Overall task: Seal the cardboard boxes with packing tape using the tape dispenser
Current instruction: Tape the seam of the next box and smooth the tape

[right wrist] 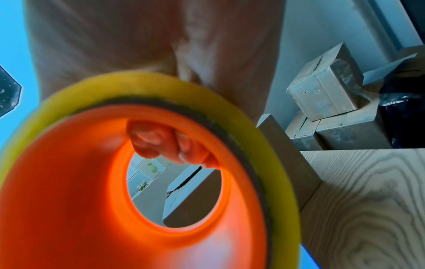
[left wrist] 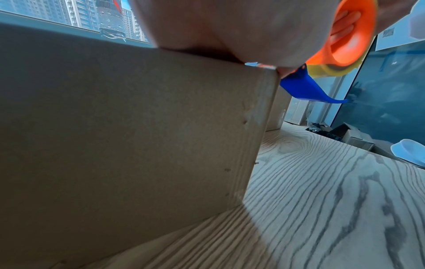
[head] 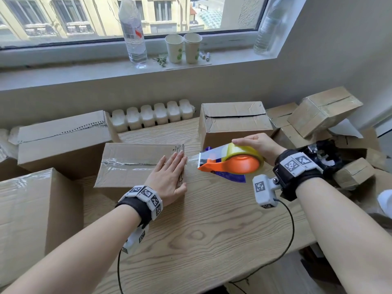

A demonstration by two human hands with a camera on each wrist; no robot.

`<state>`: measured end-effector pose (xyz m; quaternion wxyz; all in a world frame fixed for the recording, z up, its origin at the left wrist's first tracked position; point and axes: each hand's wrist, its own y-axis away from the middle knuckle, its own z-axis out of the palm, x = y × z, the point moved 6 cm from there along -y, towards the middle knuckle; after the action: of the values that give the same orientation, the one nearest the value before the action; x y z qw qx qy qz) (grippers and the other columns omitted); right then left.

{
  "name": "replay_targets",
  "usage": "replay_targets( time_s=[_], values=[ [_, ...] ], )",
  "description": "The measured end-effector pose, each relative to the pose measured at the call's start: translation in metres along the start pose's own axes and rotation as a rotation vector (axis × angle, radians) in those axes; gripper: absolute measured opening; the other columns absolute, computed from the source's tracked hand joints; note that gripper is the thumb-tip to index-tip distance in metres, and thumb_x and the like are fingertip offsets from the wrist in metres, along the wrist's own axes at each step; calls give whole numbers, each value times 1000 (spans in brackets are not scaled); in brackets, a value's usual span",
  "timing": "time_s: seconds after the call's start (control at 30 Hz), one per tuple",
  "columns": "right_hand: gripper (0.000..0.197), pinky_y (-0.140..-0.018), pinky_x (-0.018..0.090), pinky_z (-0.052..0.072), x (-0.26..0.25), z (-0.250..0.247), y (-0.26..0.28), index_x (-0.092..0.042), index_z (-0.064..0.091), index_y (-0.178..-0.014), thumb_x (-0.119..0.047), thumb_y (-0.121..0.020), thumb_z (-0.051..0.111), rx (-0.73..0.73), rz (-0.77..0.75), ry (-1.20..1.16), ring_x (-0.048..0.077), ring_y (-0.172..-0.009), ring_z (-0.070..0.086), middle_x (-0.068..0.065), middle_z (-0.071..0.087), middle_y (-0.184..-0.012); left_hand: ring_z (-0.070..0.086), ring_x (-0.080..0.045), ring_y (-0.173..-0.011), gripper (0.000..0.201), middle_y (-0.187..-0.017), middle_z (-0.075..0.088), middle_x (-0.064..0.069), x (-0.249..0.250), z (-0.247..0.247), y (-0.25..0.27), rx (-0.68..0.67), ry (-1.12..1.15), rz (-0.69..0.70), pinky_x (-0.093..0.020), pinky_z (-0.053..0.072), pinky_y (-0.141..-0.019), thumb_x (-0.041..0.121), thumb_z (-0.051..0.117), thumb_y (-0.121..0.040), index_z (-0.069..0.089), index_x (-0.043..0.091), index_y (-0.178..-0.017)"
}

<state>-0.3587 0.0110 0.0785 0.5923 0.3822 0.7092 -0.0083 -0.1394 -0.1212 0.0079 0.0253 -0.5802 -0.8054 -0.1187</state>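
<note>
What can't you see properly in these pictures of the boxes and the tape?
- Head view: the left hand lies flat on the box, hiding the seam's right end under it.
- Left wrist view: the palm fills the top, so the box top is hidden.
- Right wrist view: the tape dispenser is close and blurred; its cutting edge is cut off.
- Head view: the bottle label is too small to read.

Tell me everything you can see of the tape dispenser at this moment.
The tape dispenser is orange plastic with a blue lower part, carrying a yellowish roll of clear tape. The right hand holds it in the air just right of the box, fingers curled through the hollow hub. A clear strip of tape runs from its front edge to the box's right end, where the left hand presses flat.
</note>
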Motion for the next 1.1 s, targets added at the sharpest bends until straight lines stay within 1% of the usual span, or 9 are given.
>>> replay_targets(
  time_s=[0.1,0.23,0.3,0.37,0.57,0.7,0.8,0.93,1.1],
  values=[
    [27,-62,28,46,2,4,0,-10,71,-67,-34,-64,83,-3,6,-48,19,-60,58,5,65,-65,-18,-8,-140,88,-157,-12,0,0,0,0,-4,0,-3,-33,-13,-115,58,7,-71,-6,19,-149],
    [86,-65,29,46,4,7,-3,8,69,-94,-57,-40,84,34,18,-59,24,-69,57,15,62,-79,-16,-9,-141,90,-157,-12,0,1,-1,-1,-5,18,-7,-33,-15,-114,58,8,-69,-6,19,-149],
    [93,-61,28,42,4,8,-4,0,68,-94,-69,-33,83,47,5,-21,22,-65,52,14,56,-75,-15,-10,-142,90,-157,-11,0,2,-2,-1,4,34,-7,-33,-15,-114,57,9,-70,-6,20,-149],
    [87,-60,28,42,4,7,-4,-3,68,-92,-68,-35,83,45,9,1,21,-63,52,13,57,-74,-15,-10,-142,89,-157,-10,-1,2,-1,-1,12,34,-9,-33,-15,-114,56,10,-70,-7,20,-150],
    [54,-61,27,41,11,4,-7,13,68,-91,-36,-71,79,42,30,59,21,-67,53,13,59,-76,-16,-12,-142,86,-156,-14,0,1,2,-1,5,-6,-15,-34,-15,-115,56,7,-72,-12,22,-148],
    [45,-60,28,37,8,-1,-6,9,68,-81,-35,-76,77,44,53,151,20,-63,49,11,52,-70,-17,-11,-142,86,-156,-15,0,1,2,-1,1,-17,-12,-35,-14,-115,56,6,-72,-13,21,-148],
    [39,-53,26,32,9,-3,-3,-4,60,-60,-35,-78,74,23,48,240,14,-52,41,3,43,-56,-16,-11,-143,85,-156,-14,0,2,2,-1,8,-12,-13,-35,-13,-116,56,7,-73,-12,22,-148],
    [30,-59,24,46,6,7,0,6,70,-90,-24,-83,70,17,32,60,19,-66,56,11,63,-75,-15,-11,-143,86,-156,-13,1,2,1,0,10,-13,-18,-35,-12,-116,56,7,-72,-11,22,-148],
    [12,-57,24,49,3,16,1,-5,70,-81,-15,-86,64,-25,54,-114,22,-66,59,10,66,-75,-16,-11,-143,86,-156,-14,1,2,0,0,7,-9,-21,-34,-13,-116,56,7,-71,-9,22,-149]
  ],
)
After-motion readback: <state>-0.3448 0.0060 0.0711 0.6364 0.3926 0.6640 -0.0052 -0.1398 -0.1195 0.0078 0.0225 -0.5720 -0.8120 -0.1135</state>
